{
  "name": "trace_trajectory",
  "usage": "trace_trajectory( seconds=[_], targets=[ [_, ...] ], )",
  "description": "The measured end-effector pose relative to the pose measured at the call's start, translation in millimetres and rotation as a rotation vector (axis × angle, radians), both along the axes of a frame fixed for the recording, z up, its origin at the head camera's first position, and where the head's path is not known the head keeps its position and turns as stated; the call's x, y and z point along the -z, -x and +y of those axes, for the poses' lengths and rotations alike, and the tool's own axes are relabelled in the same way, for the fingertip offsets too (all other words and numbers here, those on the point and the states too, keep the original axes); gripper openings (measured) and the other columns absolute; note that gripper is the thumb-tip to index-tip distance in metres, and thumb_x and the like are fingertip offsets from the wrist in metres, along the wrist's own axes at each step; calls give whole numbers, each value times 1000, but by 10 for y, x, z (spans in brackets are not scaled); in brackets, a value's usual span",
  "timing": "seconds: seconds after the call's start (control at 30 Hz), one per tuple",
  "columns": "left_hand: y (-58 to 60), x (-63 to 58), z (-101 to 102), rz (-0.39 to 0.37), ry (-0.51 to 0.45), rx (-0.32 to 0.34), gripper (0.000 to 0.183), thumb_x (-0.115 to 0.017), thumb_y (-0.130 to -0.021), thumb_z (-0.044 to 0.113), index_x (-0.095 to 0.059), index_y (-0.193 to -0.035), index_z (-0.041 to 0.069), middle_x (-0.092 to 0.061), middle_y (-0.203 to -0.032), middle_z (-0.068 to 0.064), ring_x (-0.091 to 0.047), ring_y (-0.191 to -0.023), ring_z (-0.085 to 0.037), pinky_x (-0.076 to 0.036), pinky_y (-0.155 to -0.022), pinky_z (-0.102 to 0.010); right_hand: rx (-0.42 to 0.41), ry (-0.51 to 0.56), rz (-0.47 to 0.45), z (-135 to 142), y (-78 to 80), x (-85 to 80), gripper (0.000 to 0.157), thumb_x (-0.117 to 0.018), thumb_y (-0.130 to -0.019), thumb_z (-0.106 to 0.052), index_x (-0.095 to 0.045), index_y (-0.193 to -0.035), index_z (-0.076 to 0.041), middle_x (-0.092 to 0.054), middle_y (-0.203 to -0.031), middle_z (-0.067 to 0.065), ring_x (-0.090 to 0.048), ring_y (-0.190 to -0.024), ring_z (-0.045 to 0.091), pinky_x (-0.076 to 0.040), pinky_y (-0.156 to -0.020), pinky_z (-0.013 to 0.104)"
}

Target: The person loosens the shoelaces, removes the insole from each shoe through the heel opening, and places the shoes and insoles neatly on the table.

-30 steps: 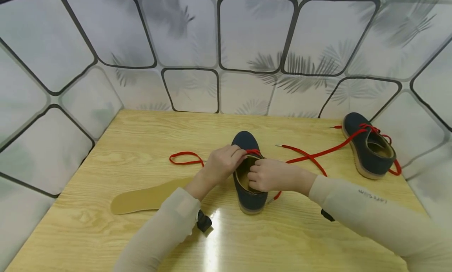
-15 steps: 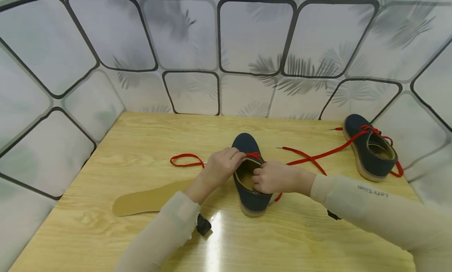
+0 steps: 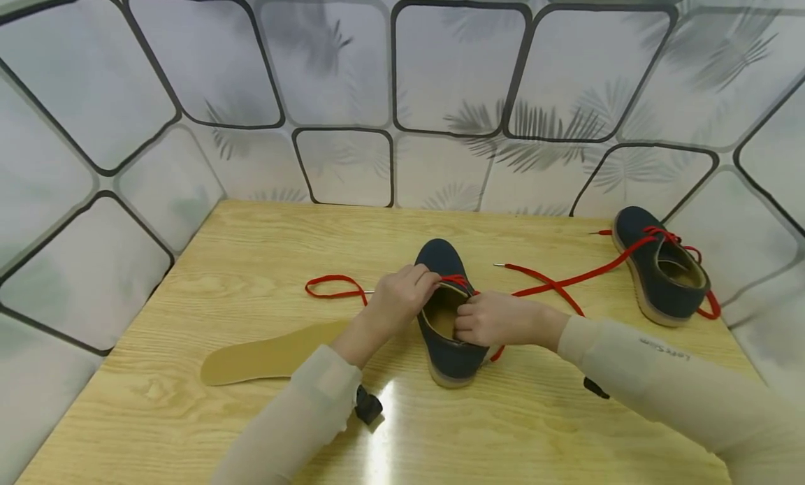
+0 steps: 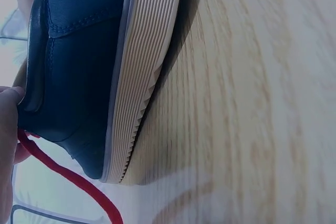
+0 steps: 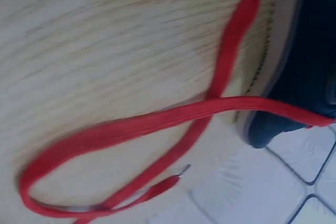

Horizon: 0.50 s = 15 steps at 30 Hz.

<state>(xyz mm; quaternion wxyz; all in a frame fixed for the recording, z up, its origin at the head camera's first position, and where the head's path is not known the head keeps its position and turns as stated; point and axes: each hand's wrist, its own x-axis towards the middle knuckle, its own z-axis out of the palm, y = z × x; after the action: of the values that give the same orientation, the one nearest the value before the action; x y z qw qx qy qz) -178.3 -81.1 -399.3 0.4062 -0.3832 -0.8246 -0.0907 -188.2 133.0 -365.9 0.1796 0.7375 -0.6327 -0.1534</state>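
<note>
A navy shoe (image 3: 449, 359) with red laces stands on the table in the middle of the head view, toe pointing away. My left hand (image 3: 399, 296) pinches the left edge of its opening near the laces; the left wrist view shows the thumb (image 4: 11, 96) on that edge. On the opposite side, my right hand (image 3: 497, 319) grips the rim with curled fingers that reach into the opening; their tips are hidden. A tan insole (image 3: 270, 353) lies left of the shoe, partly behind the left forearm. The right hand is out of sight in the right wrist view.
A second navy shoe (image 3: 666, 279) with red laces stands at the back right of the wooden table (image 3: 516, 429). Its long red lace (image 3: 585, 275) stretches toward the middle shoe. Left of the hands lies a looped red lace (image 3: 330, 279). A patterned wall (image 3: 453, 66) encloses the table.
The shoe's heel has swung slightly to the right, and the right hand has shifted a little right with it. Both hands keep their hold; the insole and second shoe stay put.
</note>
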Motion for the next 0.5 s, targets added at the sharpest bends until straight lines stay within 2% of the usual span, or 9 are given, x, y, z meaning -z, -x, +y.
trace_trajectory(
  seconds=[0.2, 0.37, 0.5],
  targets=[
    [31, -7, 56, 28, 23, 5, 11, -70, -86, 15, -66, -91, 6, -61, -78, -2, -59, -66, -12, -49, -51, -19, 59, -71, -77, 18, -6, -23, 15, -71, -81, -14, -71, -96, -16, -66, -92, -8, -60, -85, 9, -49, -75, 22],
    [36, -1, 63, 31, 16, 24, 15, -74, -83, 15, -66, -91, 5, -60, -78, -2, -60, -69, -12, -50, -55, -18, 51, -135, 4, -23, -33, -52, 17, -68, -85, -20, -72, -101, -17, -68, -99, -8, -62, -91, 9, -50, -79, 22],
    [22, 29, 23, 17, 5, 21, 12, -72, -85, 15, -66, -90, 5, -60, -77, -2, -59, -67, -12, -49, -53, -18, 96, -160, 4, -93, -70, -43, 17, -68, -85, -20, -72, -102, -18, -69, -100, -8, -63, -91, 8, -50, -79, 21]
  ],
)
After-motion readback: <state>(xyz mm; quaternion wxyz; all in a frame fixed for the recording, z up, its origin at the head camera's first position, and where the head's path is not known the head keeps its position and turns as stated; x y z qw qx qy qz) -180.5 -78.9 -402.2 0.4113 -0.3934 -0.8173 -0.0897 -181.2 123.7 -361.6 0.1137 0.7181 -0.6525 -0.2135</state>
